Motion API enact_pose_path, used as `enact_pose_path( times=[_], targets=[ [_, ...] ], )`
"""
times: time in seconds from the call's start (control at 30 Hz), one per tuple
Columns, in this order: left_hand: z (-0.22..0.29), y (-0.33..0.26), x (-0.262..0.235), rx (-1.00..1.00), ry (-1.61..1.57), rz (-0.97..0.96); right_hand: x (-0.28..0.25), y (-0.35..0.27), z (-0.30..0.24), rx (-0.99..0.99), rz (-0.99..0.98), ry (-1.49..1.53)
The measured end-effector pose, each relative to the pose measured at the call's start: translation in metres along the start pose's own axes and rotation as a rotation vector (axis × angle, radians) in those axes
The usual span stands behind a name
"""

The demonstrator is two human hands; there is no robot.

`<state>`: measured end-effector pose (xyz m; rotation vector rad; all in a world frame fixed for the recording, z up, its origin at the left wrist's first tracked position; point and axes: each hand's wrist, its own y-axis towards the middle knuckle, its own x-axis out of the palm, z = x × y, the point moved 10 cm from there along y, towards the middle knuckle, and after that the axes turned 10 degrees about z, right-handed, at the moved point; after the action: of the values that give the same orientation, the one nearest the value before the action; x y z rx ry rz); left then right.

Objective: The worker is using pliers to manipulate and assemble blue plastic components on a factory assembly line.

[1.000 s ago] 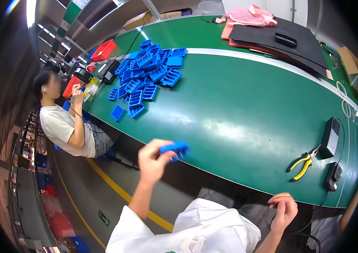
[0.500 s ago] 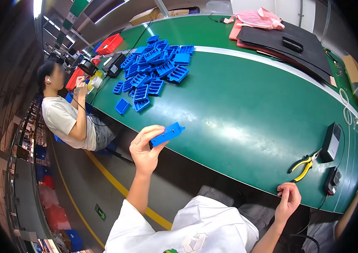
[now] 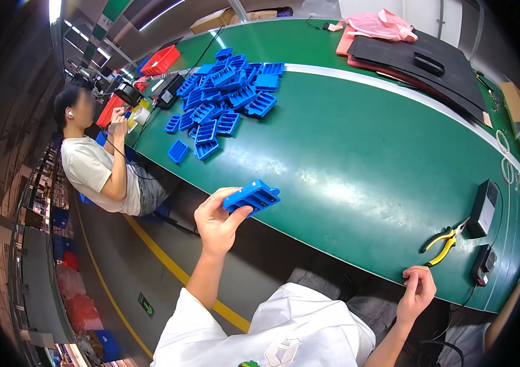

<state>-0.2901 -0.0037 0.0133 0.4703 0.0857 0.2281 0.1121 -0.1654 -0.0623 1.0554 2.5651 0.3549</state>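
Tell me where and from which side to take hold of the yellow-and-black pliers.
Grip the pliers around both handles, probably best from the near edge of the green table, beside the right hand. The handles splay toward that side, while the metal nose points away, close to the black-and-grey box, which likely crowds that end.

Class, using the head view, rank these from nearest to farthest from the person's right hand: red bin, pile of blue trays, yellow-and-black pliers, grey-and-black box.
From the right hand:
1. Yellow-and-black pliers: just beyond it, slightly right.
2. Grey-and-black box: past the pliers, further right.
3. Pile of blue trays: well off to the left.
4. Red bin: beyond the pile, far left.
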Motion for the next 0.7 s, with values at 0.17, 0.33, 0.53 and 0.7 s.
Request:
enact_pose_path(
  times=[0.17,0.33,0.53,0.7],
  targets=[
    [-0.005,-0.021,0.043,-0.136,0.095,-0.183,-0.002,-0.007,-0.003,0.045,0.007,0.091],
    [-0.003,-0.134,0.124,-0.266,-0.083,-0.662,0.066,-0.059,-0.02,0.316,-0.514,0.442],
    [-0.04,-0.2,0.171,-0.634,-0.217,-0.705,0.051,-0.089,0.026,0.551,-0.316,0.488],
    [-0.048,-0.223,0.188,-0.709,-0.205,-0.727,0.052,-0.085,0.037,0.516,-0.434,0.348]
  ],
)
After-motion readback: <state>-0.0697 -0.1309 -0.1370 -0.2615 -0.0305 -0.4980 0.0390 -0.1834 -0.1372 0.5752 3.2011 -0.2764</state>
